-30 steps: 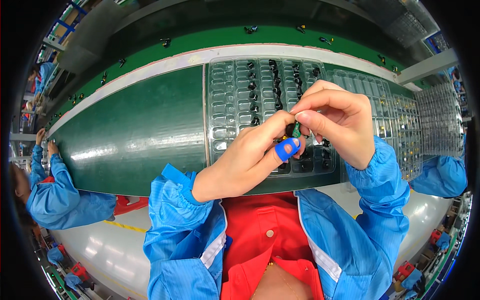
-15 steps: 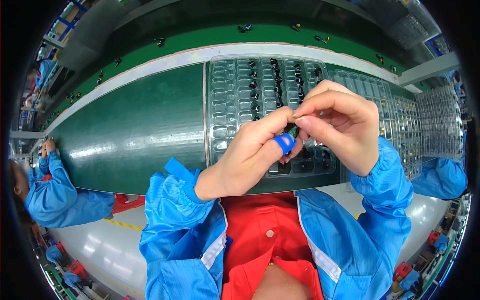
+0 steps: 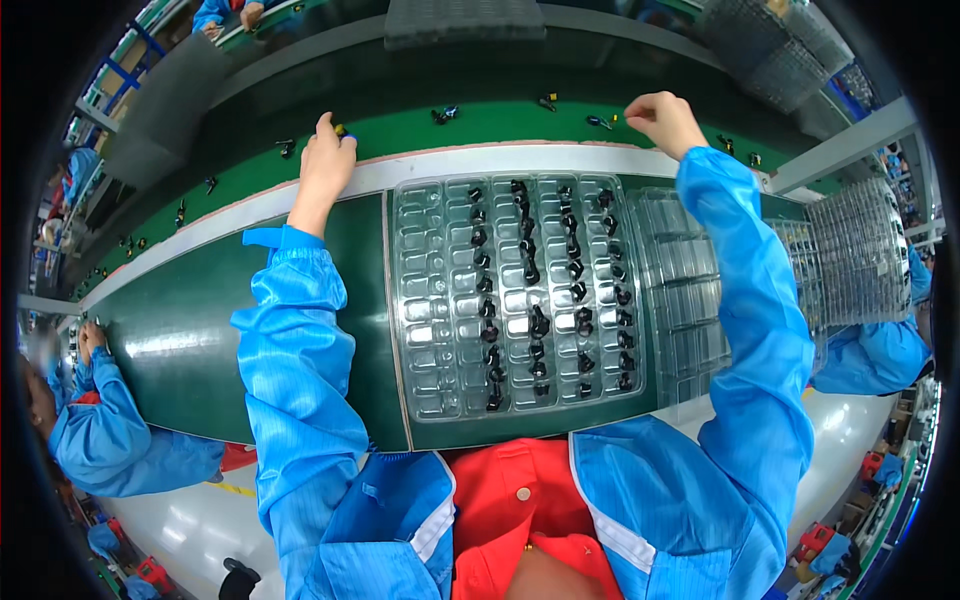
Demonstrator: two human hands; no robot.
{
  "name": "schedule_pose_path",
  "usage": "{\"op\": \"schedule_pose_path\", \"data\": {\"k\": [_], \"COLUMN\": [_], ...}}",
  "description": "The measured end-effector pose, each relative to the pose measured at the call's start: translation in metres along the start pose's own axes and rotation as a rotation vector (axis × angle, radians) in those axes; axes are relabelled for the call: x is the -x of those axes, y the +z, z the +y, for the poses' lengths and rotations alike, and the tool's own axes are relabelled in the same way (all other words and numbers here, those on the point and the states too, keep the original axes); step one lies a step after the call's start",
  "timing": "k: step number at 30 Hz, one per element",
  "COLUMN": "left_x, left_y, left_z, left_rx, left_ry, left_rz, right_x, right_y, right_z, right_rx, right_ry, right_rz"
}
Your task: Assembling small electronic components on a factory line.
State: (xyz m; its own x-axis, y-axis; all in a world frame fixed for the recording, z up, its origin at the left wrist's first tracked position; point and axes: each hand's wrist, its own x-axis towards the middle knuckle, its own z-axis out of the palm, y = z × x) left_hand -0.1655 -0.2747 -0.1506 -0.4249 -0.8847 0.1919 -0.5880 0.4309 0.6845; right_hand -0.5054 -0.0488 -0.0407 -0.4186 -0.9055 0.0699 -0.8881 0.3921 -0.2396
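My left hand reaches over the far green belt. Its thumb and forefinger close around a small black-and-yellow part, mostly hidden by the fingers. My right hand hovers over the same belt, fingertips drawn together; whether anything is between them is hidden. Just left of those fingertips lies a small blue, black and yellow part. Between my forearms stands a clear plastic tray on the green work surface. Black parts fill many of its pockets, while its leftmost column holds none.
More small parts lie spread along the green belt, behind a pale rail. Further clear trays sit under my right forearm, beside a tall tray stack. A co-worker's blue sleeve is at the left.
My hands have separated from above the tray and reached forward to the belt, left hand to the left, right hand to the right. The view has shifted, uncovering the tray.
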Motion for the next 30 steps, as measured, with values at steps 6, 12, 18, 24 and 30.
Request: {"op": "schedule_pose_path", "data": {"k": [6,12,18,24,30], "left_x": [0.034,0.119,0.165,0.16,0.163], "left_y": [-0.011,-0.034,-0.021,-0.01,-0.007], "left_z": [0.027,0.092,0.1,0.105,0.103], "left_rx": [0.005,0.269,0.22,0.079,0.266], "left_ry": [0.282,0.609,0.612,0.671,0.545], "left_rz": [0.149,-0.344,-0.439,-0.507,-0.391], "right_x": [-0.041,-0.047,-0.008,0.07,0.16], "right_y": [0.051,0.054,0.006,-0.027,-0.038], "right_z": [0.007,0.016,-0.005,-0.032,-0.075], "right_rx": [0.175,0.046,-0.726,-0.99,-0.978], "right_ry": [-0.001,0.034,0.152,0.147,0.176], "right_rz": [-0.008,-0.036,-0.096,-0.319,-0.219]}}
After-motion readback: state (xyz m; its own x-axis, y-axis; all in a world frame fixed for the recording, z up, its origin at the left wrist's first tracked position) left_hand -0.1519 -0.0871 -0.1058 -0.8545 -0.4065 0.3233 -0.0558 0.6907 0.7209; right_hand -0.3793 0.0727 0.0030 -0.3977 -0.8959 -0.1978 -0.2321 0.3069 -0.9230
